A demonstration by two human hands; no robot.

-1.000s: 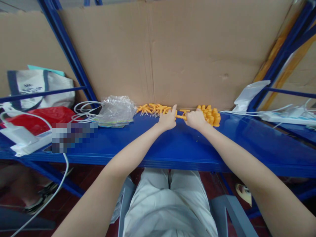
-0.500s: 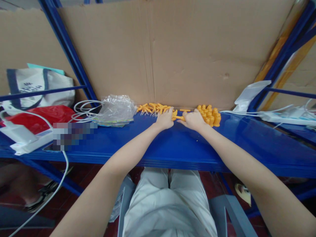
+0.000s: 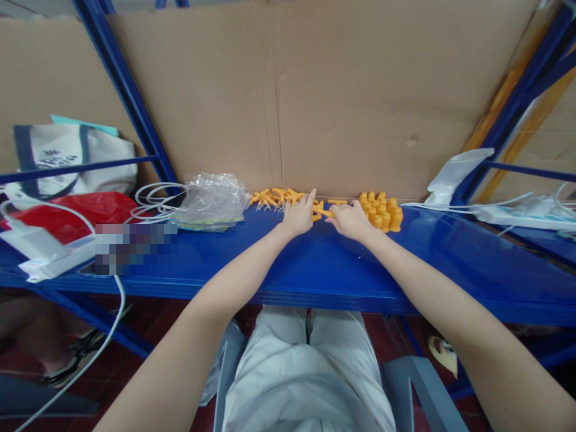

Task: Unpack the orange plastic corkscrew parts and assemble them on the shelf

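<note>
Both my hands meet at the back of a blue metal shelf (image 3: pixel 315 264). My left hand (image 3: pixel 297 216) and my right hand (image 3: pixel 348 219) are closed on a small orange plastic piece (image 3: pixel 323 211) held between them. My left index finger points up toward the cardboard. Left of my hands lies a row of flat orange star-shaped pieces (image 3: pixel 274 197) with small chains. Right of them stands a cluster of orange peg-like pieces (image 3: pixel 382 211).
A crumpled clear plastic bag (image 3: pixel 211 201) and coiled white cable (image 3: pixel 153 201) lie to the left, with a red bag (image 3: pixel 76 213), a tote bag (image 3: pixel 67 159) and a white adapter (image 3: pixel 33 246). A power strip (image 3: pixel 517 215) and white pouch (image 3: pixel 454 174) lie right. Cardboard (image 3: pixel 351 96) backs the shelf.
My hands have shifted slightly left and closer together, keeping hold of the orange piece. The rest of the shelf is as it was.
</note>
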